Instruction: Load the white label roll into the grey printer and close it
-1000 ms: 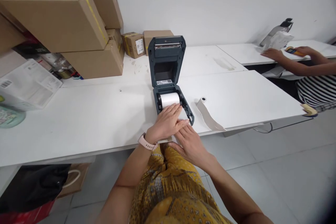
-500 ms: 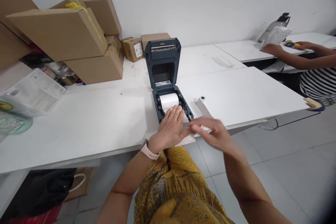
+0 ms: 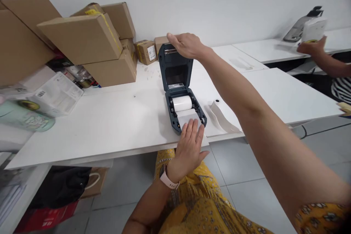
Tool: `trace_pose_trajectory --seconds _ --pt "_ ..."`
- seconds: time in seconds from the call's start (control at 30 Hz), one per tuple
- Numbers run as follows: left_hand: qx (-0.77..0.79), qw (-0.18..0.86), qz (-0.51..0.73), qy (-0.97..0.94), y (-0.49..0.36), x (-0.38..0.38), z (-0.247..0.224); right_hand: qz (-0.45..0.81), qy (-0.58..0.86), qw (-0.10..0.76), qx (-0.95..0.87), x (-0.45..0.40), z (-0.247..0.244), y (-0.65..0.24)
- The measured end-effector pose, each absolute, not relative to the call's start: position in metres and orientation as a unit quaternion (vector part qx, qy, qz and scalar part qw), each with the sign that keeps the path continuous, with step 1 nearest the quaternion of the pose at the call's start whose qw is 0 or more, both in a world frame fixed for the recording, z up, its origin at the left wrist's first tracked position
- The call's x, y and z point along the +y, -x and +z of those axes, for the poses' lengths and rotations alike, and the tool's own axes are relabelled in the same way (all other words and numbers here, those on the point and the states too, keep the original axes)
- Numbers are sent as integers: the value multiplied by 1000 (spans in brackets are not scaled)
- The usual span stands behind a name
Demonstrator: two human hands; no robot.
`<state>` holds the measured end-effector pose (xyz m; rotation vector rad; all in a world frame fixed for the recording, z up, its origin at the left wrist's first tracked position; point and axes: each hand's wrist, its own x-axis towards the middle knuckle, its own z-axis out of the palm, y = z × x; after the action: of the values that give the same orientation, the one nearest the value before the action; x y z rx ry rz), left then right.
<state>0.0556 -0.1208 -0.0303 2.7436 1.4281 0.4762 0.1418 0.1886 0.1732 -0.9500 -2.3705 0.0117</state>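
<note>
A dark blue label printer (image 3: 171,115) stands near the table's front edge with its lid (image 3: 177,71) raised. Inside lies a white paper roll (image 3: 182,103), its strip (image 3: 187,115) drawn toward the front. My left hand (image 3: 189,148), with a pink-banded watch at the wrist, lies flat with fingers spread on the strip's front end. At the top edge of the lid is my right hand (image 3: 186,45), its fingers wrapped over it and the thumb along the rim. To the right of the printer a small roll with a curling paper strip (image 3: 222,119) rests on the table.
Cardboard boxes (image 3: 79,40) are stacked at the back left, beside a white package (image 3: 59,93) and a mint green bottle (image 3: 38,120). At the far right another person's hand (image 3: 312,47) holds a white package (image 3: 314,30) at the neighbouring table (image 3: 279,47).
My right hand has gone from beside my left hand up to the lid's top edge. My left hand has slid toward the printer's front, baring more paper. The camera view has shifted slightly.
</note>
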Motion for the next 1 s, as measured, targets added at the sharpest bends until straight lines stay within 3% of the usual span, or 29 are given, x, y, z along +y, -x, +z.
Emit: trace_pose_trajectory --seconds 0.17,0.33,0.57,0.7,0.83,0.9,1.0 --pt "445 48 161 -880 -50 -145 -32 -48 404 330 -852 99 147 -159" --pt "417 128 148 -887 -52 -167 -39 -52 389 329 -859 -10 80 -187" --pt "368 233 159 -886 -58 -191 -46 9 406 337 -849 -57 -10 -201" --pt "371 268 352 -816 -54 -188 -38 37 428 387 -816 -62 -35 -198" --pt "507 158 589 -609 -39 -155 -26 51 444 429 -785 -65 -48 -192" --pt "556 139 623 -532 -32 -126 -23 56 451 444 -772 -65 -46 -190" --pt "569 267 611 -481 -26 -80 -24 91 428 503 -746 -57 -37 -190"
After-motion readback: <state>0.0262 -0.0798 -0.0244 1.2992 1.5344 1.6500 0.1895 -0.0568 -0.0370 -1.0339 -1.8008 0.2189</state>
